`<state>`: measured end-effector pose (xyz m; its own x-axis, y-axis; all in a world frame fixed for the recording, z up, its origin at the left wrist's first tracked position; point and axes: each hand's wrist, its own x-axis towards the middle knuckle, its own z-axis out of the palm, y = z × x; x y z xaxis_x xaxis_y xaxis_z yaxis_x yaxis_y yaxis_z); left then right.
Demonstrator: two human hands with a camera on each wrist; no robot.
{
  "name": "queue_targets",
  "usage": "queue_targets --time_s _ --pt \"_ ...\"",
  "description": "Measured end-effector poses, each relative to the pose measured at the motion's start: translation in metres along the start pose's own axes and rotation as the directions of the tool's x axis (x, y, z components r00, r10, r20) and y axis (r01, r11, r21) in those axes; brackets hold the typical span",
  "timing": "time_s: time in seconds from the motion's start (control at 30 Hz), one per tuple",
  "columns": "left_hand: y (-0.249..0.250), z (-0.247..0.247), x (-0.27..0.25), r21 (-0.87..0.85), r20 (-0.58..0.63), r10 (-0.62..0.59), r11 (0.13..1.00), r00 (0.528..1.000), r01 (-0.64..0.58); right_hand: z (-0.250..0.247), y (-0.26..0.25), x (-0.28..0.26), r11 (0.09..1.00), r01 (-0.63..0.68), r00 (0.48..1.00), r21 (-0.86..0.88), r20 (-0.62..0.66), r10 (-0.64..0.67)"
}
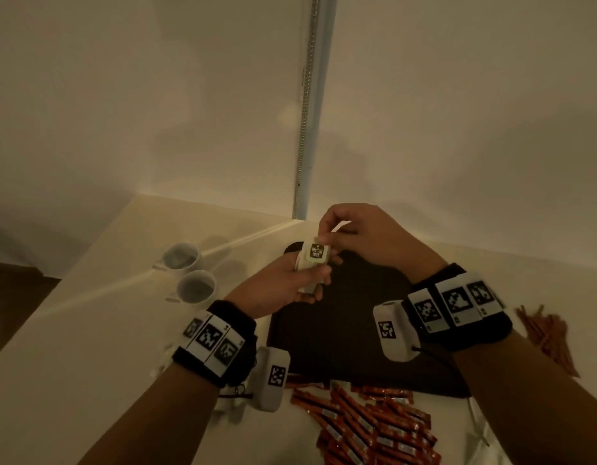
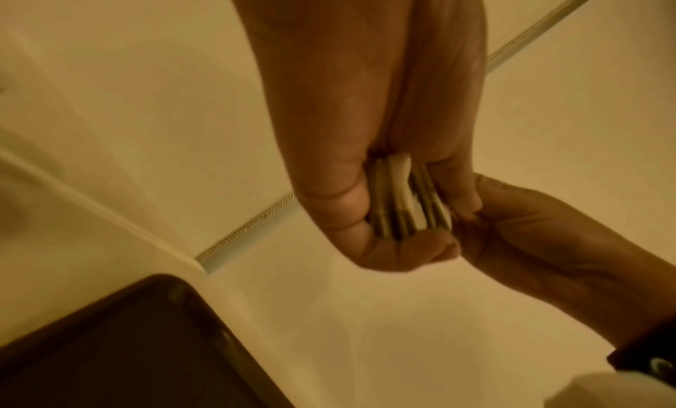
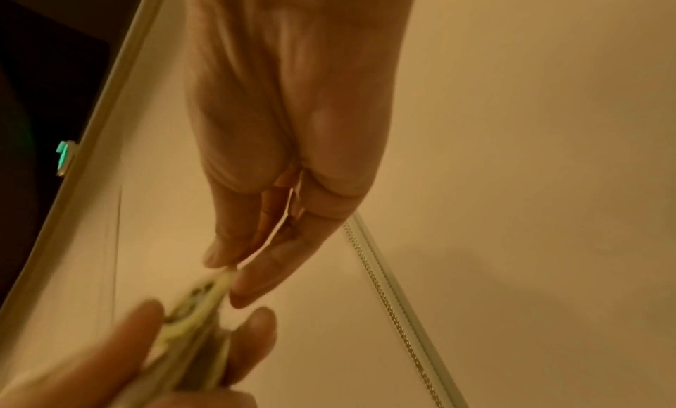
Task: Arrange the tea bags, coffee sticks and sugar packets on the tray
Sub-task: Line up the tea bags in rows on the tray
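Note:
My left hand (image 1: 292, 278) grips a small stack of pale tea bags (image 1: 315, 255) with a dark label, held in the air above the far part of the dark tray (image 1: 344, 330). The left wrist view shows the stack's edges (image 2: 406, 200) squeezed between thumb and fingers. My right hand (image 1: 337, 229) pinches the top edge of the front tea bag (image 3: 205, 295) with thumb and forefinger. A heap of orange-red coffee sticks (image 1: 367, 421) lies on the table in front of the tray's near edge. Thinner orange sticks (image 1: 548, 337) lie to the tray's right.
Two white cups (image 1: 190, 273) stand left of the tray on the white table (image 1: 89, 347). A wall corner with a metal strip (image 1: 305, 129) rises just behind the tray. The table's left edge (image 1: 39, 313) drops to a dark floor.

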<state>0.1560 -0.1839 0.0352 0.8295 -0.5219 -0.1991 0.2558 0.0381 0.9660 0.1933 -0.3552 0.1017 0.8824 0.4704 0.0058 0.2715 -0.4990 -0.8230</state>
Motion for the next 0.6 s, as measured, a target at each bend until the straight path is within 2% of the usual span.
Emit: queue_targets --time_s 0.13,0.23,0.3,0.37,0.43,0.6 --pt "-0.007 0.012 0.007 -0.127 -0.07 0.085 0.987 0.994 -0.094 -0.008 -0.002 -0.006 0.999 0.005 0.999 -0.04 -0.033 -0.007" --pt "-0.005 0.021 0.012 -0.135 -0.082 0.132 0.981 0.988 -0.142 -0.007 -0.005 -0.007 0.987 0.055 0.996 -0.154 -0.058 -0.065" --pt "-0.004 0.023 0.014 -0.167 -0.123 0.159 0.97 0.98 -0.179 -0.009 -0.01 -0.007 0.984 0.069 0.993 -0.166 -0.086 -0.084" --pt "-0.005 0.023 0.015 -0.23 -0.178 0.164 0.952 0.97 -0.204 -0.014 -0.016 -0.007 0.984 0.078 0.989 -0.159 -0.108 -0.096" --pt "-0.007 0.023 0.017 -0.297 -0.218 0.15 0.931 0.964 -0.212 -0.018 -0.022 -0.006 0.971 0.082 0.985 -0.224 -0.132 -0.113" --pt "-0.006 0.028 0.019 -0.403 -0.204 0.158 0.886 0.966 -0.23 -0.015 -0.035 -0.003 0.897 0.067 0.973 -0.436 -0.169 -0.155"
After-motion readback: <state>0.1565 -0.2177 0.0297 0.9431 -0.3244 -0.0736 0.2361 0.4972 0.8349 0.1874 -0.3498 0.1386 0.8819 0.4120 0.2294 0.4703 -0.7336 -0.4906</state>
